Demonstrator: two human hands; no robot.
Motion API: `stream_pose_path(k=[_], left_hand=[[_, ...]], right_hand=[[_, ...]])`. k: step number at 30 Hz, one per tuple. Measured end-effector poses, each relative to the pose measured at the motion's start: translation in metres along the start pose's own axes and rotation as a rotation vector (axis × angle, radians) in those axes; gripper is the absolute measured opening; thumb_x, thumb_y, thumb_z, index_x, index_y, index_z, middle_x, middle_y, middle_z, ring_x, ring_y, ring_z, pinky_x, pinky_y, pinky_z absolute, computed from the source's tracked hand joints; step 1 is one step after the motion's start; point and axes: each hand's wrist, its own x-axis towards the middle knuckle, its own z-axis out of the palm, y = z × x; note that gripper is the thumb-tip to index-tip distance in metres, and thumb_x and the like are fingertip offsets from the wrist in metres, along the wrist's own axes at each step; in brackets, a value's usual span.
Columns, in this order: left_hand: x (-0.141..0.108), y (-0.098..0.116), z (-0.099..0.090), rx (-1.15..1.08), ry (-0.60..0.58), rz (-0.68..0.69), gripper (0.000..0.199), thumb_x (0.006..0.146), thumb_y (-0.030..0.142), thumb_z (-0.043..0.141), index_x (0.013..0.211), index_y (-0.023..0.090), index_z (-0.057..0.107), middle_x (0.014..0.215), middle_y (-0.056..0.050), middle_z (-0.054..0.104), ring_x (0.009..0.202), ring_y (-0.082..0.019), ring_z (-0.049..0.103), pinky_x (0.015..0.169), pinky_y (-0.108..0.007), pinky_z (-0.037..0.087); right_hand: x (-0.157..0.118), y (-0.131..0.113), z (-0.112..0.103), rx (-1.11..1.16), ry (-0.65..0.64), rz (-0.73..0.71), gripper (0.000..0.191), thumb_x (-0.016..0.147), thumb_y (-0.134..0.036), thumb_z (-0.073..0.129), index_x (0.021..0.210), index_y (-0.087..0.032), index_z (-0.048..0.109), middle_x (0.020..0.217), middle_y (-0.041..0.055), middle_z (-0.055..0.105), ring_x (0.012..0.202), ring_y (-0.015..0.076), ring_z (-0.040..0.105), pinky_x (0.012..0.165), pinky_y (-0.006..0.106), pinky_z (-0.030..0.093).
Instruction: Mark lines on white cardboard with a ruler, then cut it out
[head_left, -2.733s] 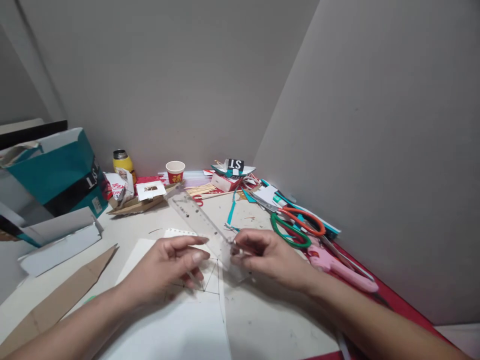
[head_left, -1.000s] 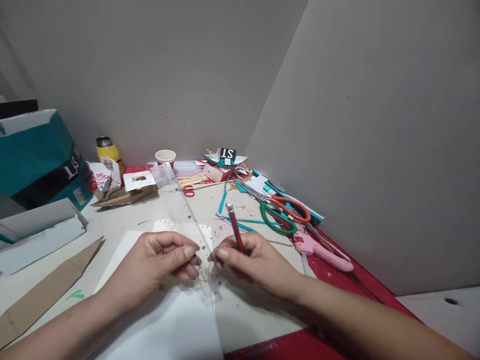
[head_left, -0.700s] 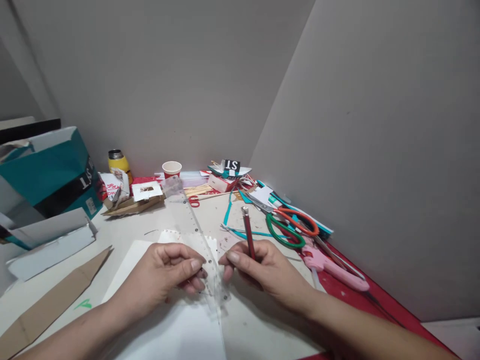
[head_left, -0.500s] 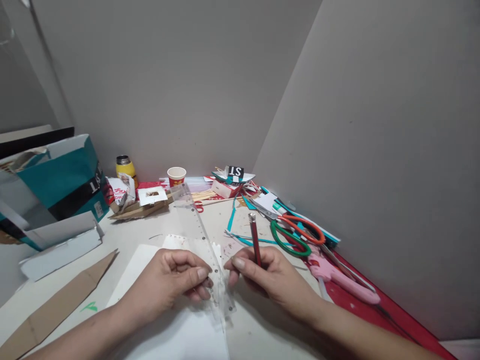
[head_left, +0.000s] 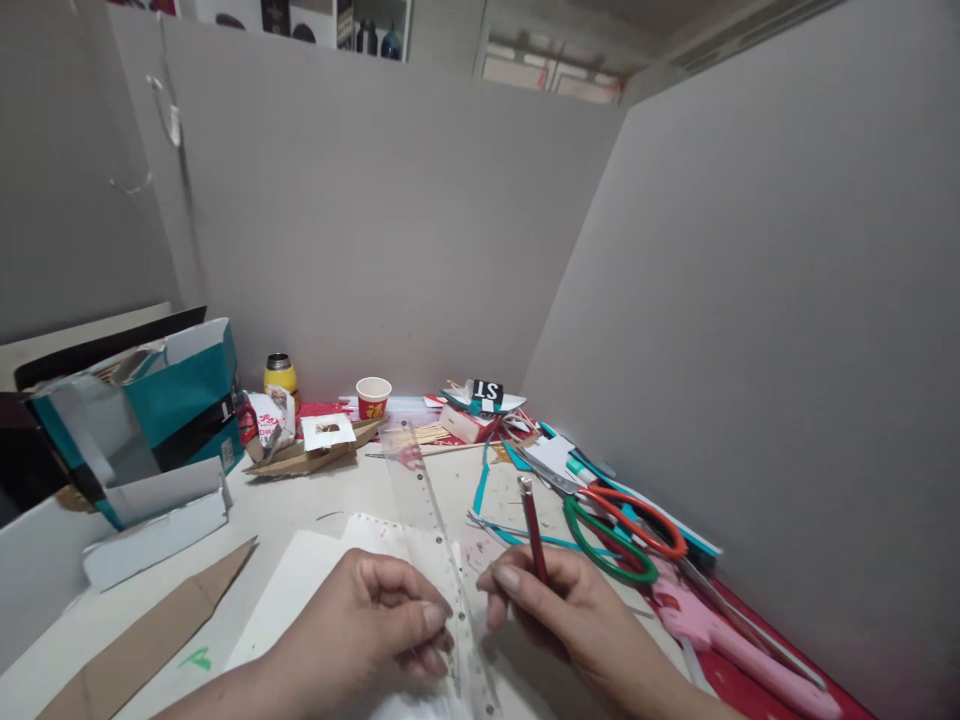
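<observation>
My left hand (head_left: 390,620) is closed on a clear plastic ruler (head_left: 427,500), pinching its left edge between thumb and fingers. The ruler slants away from me above white paper (head_left: 289,575). My right hand (head_left: 562,600), just right of the ruler, is closed round a dark red pencil (head_left: 533,530) whose silvery end points up. A pointed strip of brown cardboard (head_left: 157,640) lies to the left of the paper.
Green and orange scissors (head_left: 611,570) and a pink glue gun (head_left: 735,640) lie at the right. A teal box (head_left: 184,395) stands left. Farther back are a paper cup (head_left: 373,398), a yellow bottle (head_left: 280,376) and a cardboard boat shape (head_left: 300,460). Grey partitions enclose the table.
The view has tilted up and shifted, so the table's contents appear lower and farther right, and shelves show above the partition. Both hands keep their holds.
</observation>
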Motion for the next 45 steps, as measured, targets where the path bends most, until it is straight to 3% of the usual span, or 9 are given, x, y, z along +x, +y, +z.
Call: stream_pose_path(k=[9,23,30,34,41,45], left_hand=[[0.001,-0.007,-0.001,-0.005,-0.017,-0.018,0.050,0.053,0.057,0.087,0.069,0.012,0.072,0.056,-0.004,0.068,0.047,-0.009,0.056,0.054,-0.023,0.044],[0.004,-0.014,-0.004,0.031,-0.191,-0.072,0.050,0.054,0.059,0.086,0.067,0.012,0.074,0.060,-0.005,0.070,0.048,-0.010,0.061,0.053,-0.023,0.049],[0.001,-0.014,-0.001,0.106,-0.205,-0.127,0.036,0.056,0.045,0.084,0.067,0.012,0.073,0.057,-0.005,0.068,0.048,-0.012,0.058,0.053,-0.025,0.045],[0.000,-0.014,-0.001,0.167,-0.285,-0.154,0.027,0.060,0.038,0.079,0.064,0.013,0.069,0.053,-0.003,0.064,0.045,-0.010,0.052,0.049,-0.023,0.039],[0.001,-0.017,-0.012,0.122,-0.407,-0.105,0.042,0.076,0.055,0.072,0.069,0.016,0.058,0.067,-0.006,0.069,0.055,-0.012,0.057,0.058,-0.025,0.043],[0.002,-0.020,-0.015,0.145,-0.412,-0.119,0.045,0.077,0.058,0.071,0.070,0.016,0.057,0.066,-0.006,0.069,0.053,-0.011,0.056,0.054,-0.023,0.039]], right_hand=[[0.002,-0.003,0.000,0.103,0.040,-0.005,0.049,0.079,-0.063,0.069,0.078,-0.014,0.071,0.061,0.0027,0.065,0.045,0.0052,0.031,0.043,0.021,0.018],[0.002,-0.005,0.000,0.243,0.055,-0.060,0.043,0.084,-0.055,0.069,0.092,-0.013,0.071,0.062,0.0024,0.067,0.042,0.0036,0.035,0.041,0.020,0.019],[0.000,-0.003,0.000,0.249,0.030,-0.106,0.039,0.088,-0.052,0.066,0.090,-0.014,0.074,0.063,0.0028,0.067,0.042,0.0037,0.035,0.040,0.020,0.019],[0.002,-0.005,-0.002,0.292,0.081,-0.130,0.038,0.089,-0.051,0.064,0.093,-0.015,0.074,0.064,0.0028,0.067,0.041,0.0028,0.032,0.040,0.020,0.017],[0.003,-0.007,-0.005,0.346,0.134,-0.139,0.031,0.085,-0.046,0.070,0.089,-0.015,0.075,0.060,0.0017,0.066,0.040,0.0034,0.030,0.038,0.020,0.015],[0.001,-0.006,-0.006,0.346,0.132,-0.112,0.029,0.083,-0.042,0.073,0.086,-0.014,0.075,0.058,0.0015,0.067,0.040,0.0039,0.029,0.038,0.020,0.016]])
